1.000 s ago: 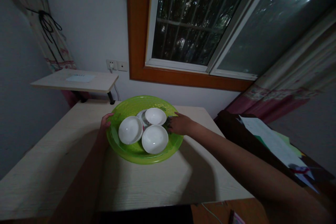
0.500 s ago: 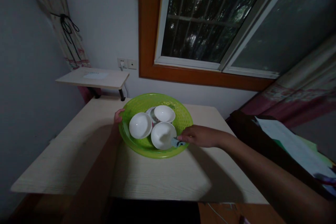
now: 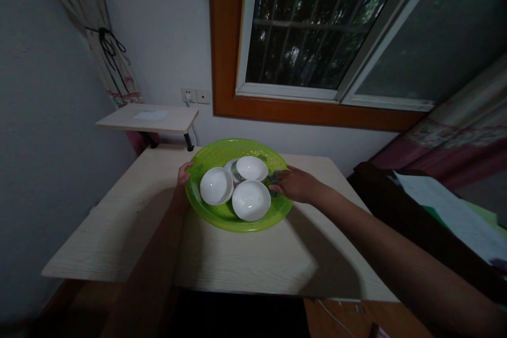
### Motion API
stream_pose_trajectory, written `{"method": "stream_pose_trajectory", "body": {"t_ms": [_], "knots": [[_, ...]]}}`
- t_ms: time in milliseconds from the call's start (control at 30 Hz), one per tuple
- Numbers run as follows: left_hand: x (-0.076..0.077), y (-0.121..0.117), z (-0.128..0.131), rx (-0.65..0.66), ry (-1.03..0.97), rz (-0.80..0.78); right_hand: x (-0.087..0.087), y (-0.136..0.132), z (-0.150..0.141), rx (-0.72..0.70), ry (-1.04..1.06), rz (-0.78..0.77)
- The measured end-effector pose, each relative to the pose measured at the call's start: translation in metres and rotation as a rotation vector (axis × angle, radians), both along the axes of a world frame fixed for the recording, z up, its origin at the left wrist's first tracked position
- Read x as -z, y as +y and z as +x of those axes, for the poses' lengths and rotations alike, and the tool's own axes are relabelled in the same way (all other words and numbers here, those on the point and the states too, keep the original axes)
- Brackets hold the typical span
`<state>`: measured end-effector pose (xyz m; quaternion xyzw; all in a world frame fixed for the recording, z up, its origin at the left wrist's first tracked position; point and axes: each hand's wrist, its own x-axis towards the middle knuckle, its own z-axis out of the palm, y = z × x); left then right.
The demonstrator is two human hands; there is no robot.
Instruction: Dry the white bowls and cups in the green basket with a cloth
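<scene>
A bright green plastic basin [image 3: 241,227] stands on the table with white bowls in it. The left bowl [image 3: 216,186] appears stacked on another, the front bowl [image 3: 251,200] is nearest me, and the rear bowl [image 3: 252,168] overlaps a patterned dish partly hidden behind it. My left hand [image 3: 184,173] is closed on the basin's left rim. In my right hand [image 3: 295,184] is a crumpled grey-green cloth [image 3: 274,175], pressed at the basin's inner right side, just beside the bowls. The fingers hide part of the cloth.
The pale wooden table [image 3: 233,261] carries a small raised shelf [image 3: 158,120] with a paper on it at the back left. A wall socket [image 3: 189,95] and a window lie behind. To the right, papers [image 3: 443,211] lie on a dark surface.
My right hand moved the cloth from the inner right side to beside the front bowl, then back up the right side. My left hand stays on the rim. The camera view shifted.
</scene>
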<state>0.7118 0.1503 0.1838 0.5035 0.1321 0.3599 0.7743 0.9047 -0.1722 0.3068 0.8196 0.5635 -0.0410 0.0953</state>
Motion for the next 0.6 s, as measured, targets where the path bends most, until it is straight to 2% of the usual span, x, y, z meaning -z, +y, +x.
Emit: {"method": "stream_pose_trajectory", "body": {"t_ms": [100,233,333,467,533,600], "knots": [[0.002,0.000,0.002,-0.004,-0.010,-0.003,-0.005,-0.008,-0.010,-0.035,0.054,-0.046],[0.003,0.000,0.003,-0.011,-0.021,-0.037,-0.012,-0.025,-0.026,-0.053,0.250,0.020],[0.000,0.006,0.003,-0.021,0.022,0.003,-0.015,-0.034,-0.032,-0.061,0.350,0.063],[-0.019,0.025,0.005,-0.051,0.161,0.083,-0.012,-0.033,-0.025,-0.074,0.285,0.069],[-0.035,0.035,0.012,-0.023,0.294,0.133,-0.010,-0.028,-0.019,-0.082,0.193,0.060],[-0.052,0.042,0.025,0.015,0.396,0.267,-0.006,-0.022,-0.010,-0.088,0.105,0.043]]}}
